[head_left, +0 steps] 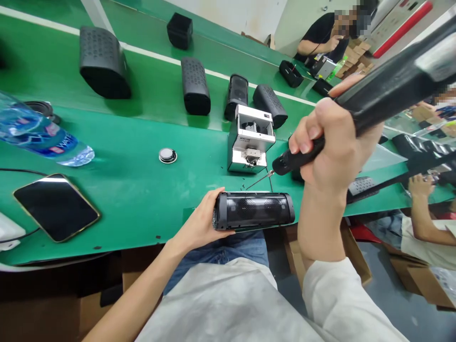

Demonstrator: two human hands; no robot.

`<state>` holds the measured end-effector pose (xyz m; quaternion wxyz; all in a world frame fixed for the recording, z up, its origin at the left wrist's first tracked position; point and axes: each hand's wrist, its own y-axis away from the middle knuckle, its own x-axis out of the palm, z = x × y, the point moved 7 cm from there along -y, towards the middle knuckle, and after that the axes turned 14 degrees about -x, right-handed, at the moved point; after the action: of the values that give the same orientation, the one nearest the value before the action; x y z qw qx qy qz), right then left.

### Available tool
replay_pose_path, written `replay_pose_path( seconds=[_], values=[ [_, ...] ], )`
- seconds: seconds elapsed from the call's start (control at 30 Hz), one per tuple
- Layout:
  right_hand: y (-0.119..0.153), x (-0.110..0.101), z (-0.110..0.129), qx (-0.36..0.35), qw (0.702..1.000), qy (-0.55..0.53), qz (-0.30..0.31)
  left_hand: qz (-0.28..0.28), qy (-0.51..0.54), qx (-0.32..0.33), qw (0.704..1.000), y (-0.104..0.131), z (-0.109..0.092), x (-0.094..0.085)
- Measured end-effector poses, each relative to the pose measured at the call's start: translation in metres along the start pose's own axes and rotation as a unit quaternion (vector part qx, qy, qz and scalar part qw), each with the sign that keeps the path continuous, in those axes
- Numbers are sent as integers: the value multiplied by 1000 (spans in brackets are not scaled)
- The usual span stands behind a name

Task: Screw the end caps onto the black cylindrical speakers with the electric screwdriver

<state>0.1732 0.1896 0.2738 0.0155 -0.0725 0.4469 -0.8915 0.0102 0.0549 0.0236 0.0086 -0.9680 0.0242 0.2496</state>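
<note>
A black speaker (258,210) lies at the front edge of the green table, its glossy perforated face turned up. My left hand (204,214) grips the speaker's left end, thumb along the near side and fingers behind. Raised at the right, my right hand (331,135) is wrapped round a black electric screwdriver (388,90). Its thin bit points down and left, ending just behind the speaker, near the table top; whether it touches anything I cannot tell. Beyond the speaker stands a silver screw feeder (252,130) with a small metal outlet at its front.
Several black speakers, including one speaker (103,61), stand along the back. A round silver part (167,155) lies mid-table. A water bottle (46,130) and a phone (57,207) lie at the left. Co-workers sit at the right, one person's hand (421,185) near parts. Cardboard boxes (423,280) stand below.
</note>
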Motion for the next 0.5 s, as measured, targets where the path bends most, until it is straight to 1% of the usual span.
replay_pose_path(
  seconds=[0.1,0.2,0.3,0.37,0.43,0.5],
  values=[
    [-1,2,22,-12,999,-44,5,-1,-1,2,1000,0,1,1],
    [-1,5,25,-10,998,-55,16,1,1,-1,1000,0,3,2],
    [5,8,15,7,997,-75,25,-1,4,0,1000,0,4,1],
    [15,10,5,22,996,-76,33,-1,7,-3,1000,-1,5,1],
    [28,11,-7,67,995,-67,41,-4,10,-15,1000,-1,8,1],
    [44,12,-21,144,986,-71,43,-10,9,-33,999,0,15,3]
  ],
)
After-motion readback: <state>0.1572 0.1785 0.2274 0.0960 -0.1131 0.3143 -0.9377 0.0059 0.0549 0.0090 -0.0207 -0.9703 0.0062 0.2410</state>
